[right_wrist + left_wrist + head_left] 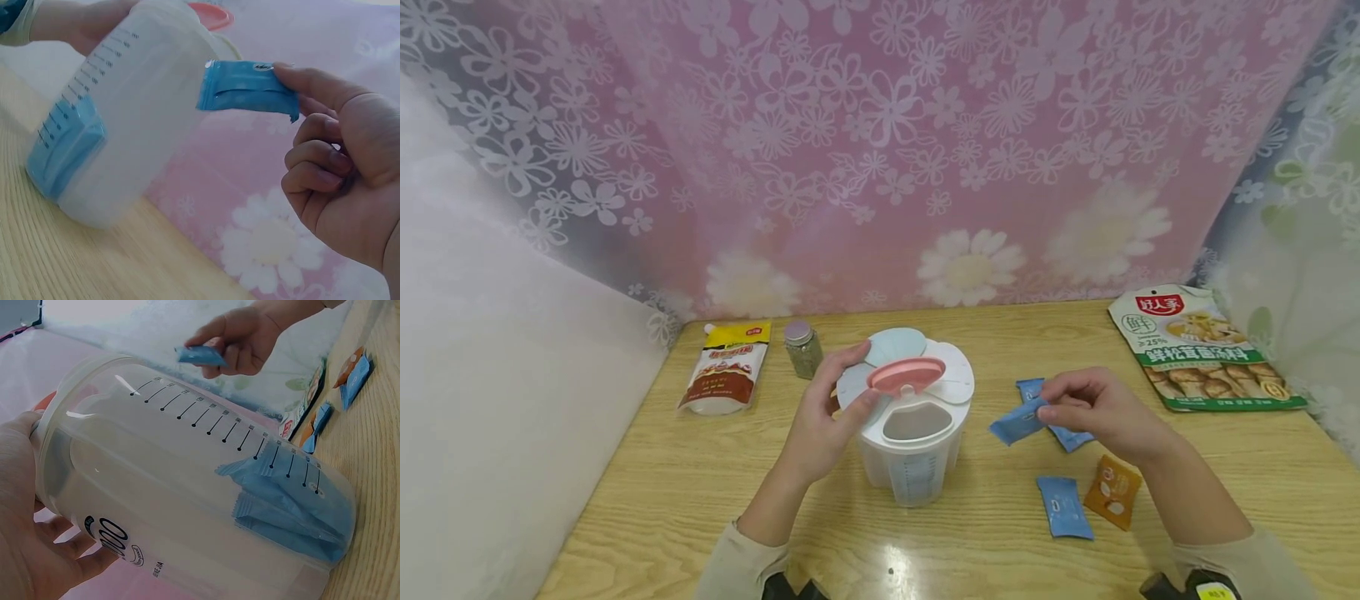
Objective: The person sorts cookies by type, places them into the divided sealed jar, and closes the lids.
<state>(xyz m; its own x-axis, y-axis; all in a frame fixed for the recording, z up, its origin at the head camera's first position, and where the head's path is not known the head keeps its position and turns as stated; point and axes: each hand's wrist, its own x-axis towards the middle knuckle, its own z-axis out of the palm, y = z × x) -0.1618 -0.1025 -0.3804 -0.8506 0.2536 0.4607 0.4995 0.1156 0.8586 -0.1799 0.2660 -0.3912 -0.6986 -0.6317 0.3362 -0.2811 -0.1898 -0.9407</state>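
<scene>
My left hand [820, 421] grips the lidded clear dispenser container [917, 479] from its left side, thumb and fingers on the white lid [957, 375]. One compartment opening in the lid faces front, and its pink flap [910, 377] stands raised. Inside that compartment, the left wrist view shows several blue packets [294, 506] at the bottom. My right hand [1108, 421] pinches a blue packet [1017, 423] between thumb and finger, in the air to the right of the container. Below it on the table lie more blue packets [1066, 508] and an orange packet [1114, 492].
At the back left lie a pouch with a yellow top [727, 368] and a small jar [803, 350] of dried herbs, it seems. A large food bag with a green band [1206, 354] lies at the back right. A floral curtain [880, 167] hangs behind the wooden table [700, 517].
</scene>
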